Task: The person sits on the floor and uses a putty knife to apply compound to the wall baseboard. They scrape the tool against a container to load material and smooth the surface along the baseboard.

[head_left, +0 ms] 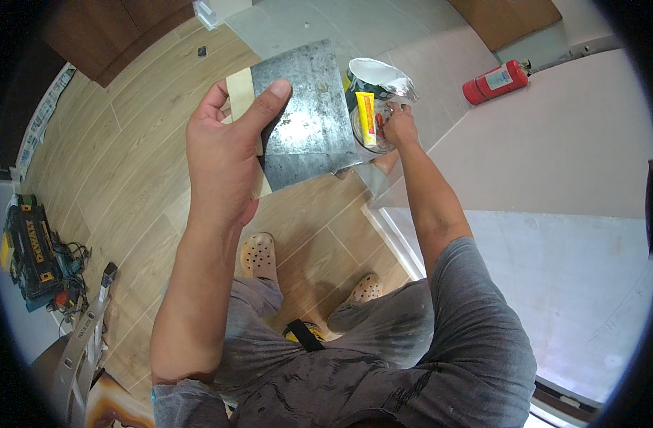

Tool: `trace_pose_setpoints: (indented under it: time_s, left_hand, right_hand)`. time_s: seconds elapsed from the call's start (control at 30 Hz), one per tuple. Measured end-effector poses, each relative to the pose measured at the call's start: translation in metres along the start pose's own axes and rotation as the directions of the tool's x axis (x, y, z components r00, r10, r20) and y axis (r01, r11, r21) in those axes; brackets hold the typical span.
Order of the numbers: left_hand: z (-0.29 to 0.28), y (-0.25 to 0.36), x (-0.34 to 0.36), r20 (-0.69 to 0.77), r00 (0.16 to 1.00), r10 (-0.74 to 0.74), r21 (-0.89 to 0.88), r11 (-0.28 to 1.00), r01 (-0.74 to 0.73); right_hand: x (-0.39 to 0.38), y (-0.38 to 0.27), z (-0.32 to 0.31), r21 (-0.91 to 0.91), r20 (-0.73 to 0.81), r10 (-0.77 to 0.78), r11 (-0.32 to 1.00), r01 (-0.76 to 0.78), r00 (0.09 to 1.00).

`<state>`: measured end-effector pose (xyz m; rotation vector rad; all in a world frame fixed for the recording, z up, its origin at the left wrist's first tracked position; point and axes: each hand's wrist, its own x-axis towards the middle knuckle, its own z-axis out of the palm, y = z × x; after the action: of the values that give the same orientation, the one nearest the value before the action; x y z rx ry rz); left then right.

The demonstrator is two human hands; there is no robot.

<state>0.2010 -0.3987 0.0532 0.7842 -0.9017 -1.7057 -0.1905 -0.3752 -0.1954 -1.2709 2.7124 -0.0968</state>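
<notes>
My left hand (pixel 230 135) grips a wide, flat metal filling blade (pixel 309 107) by its pale wooden edge strip, with the thumb lying across the grey, smeared face. Just right of the blade, my right hand (pixel 400 128) reaches down over a round tin (pixel 369 146), its fingers curled near a small red piece (pixel 381 120). What those fingers hold, if anything, is hard to make out. A yellow tube (pixel 367 118) with red print lies on top of the tin. Behind it stands a dark green can (pixel 380 75), open, with a white inside and a torn, shiny rim.
A red fire extinguisher (pixel 495 83) lies by the wall on the right. At the left are a black and yellow tool case (pixel 36 250) with cables and an aluminium ladder (pixel 80 349). A brown cabinet (pixel 112 32) stands at the far left. A pale raised ledge (pixel 512 171) borders the right side.
</notes>
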Motion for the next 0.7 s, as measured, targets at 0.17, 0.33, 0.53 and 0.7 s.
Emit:
trace_pose_setpoints:
  time_s: [0.17,0.33,0.53,0.7]
  left_hand:
    - [-0.003,0.003,0.0,-0.004,1.0,-0.007,-0.012,1.0,0.007]
    - [-0.004,0.006,0.0,-0.013,1.0,0.004,-0.008,1.0,-0.004]
    - [-0.004,0.005,0.0,-0.016,1.0,0.014,-0.015,1.0,-0.015]
    - [-0.002,0.007,0.001,-0.026,1.0,0.017,-0.011,1.0,-0.017]
  right_hand:
    - [0.01,-0.004,0.01,0.055,-0.003,-0.077,0.996,0.077,0.997]
    - [0.008,-0.004,0.011,0.14,-0.055,0.023,0.99,-0.015,0.998]
    - [0.006,-0.006,0.01,0.13,-0.053,-0.036,0.991,0.042,0.998]
    - [0.007,-0.009,0.013,0.191,-0.092,-0.075,0.977,0.092,0.993]
